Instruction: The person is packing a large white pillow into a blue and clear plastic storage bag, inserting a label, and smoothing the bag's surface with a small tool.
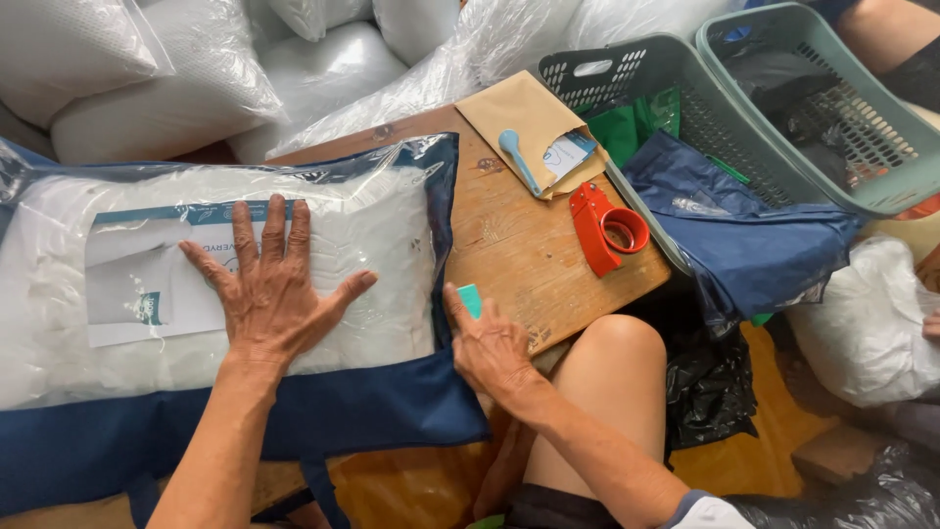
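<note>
Fingers spread, your left hand (269,294) pressed flat on the bagged pillow (220,294) covering the table's (529,250) left side; your right hand (490,348) pinched a small teal piece (471,299) at the bag's right edge, the red tape dispenser (607,227) near the right edge.

Two hands show, the left hand (269,294) and the right hand (490,348), and one bagged pillow (323,245) in a clear-and-navy case lies on the one wooden counter (529,245). On that counter are one red tape dispenser (607,227), one brown envelope (524,118), one light blue tool (517,157) and one small teal piece (471,299). Beside it stand two plastic baskets, one dark grey basket (666,69) and one pale green basket (881,186), with one navy fabric bag (744,220) draped over the grey rim.
</note>
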